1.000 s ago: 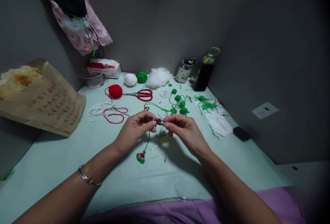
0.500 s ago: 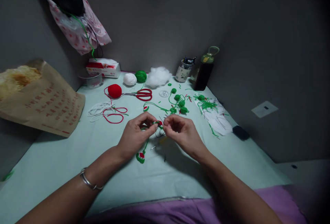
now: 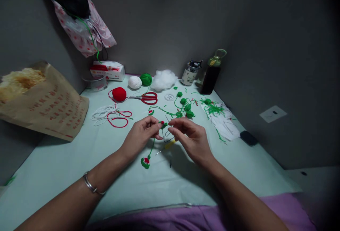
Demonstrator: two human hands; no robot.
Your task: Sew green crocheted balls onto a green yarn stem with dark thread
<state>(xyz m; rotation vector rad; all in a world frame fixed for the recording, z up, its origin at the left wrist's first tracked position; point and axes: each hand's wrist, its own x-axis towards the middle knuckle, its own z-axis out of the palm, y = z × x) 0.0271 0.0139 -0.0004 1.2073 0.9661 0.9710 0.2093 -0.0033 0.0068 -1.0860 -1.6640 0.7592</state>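
My left hand pinches a small red and green crocheted piece between thumb and fingertips. Close to its right side is my right hand, thumb and index finger bent toward each other; what lies between their tips is too thin to make out. A fine needle-like line shows by those fingertips, and a dark thread loops below. Under the hands lies a crochet hook with a yellow handle. A green cord runs down from the left hand to a red, white and green crocheted slice on the table.
Red-handled scissors, a red yarn ball, white stuffing and green crocheted balls lie beyond the hands. A paper bag stands left; yarn scraps on white paper lie right, near a bottle.
The crocheted piece has turned in my left fingers, showing more green at its tip. My right fingertips have parted slightly, and the hook's yellow handle shows more clearly.
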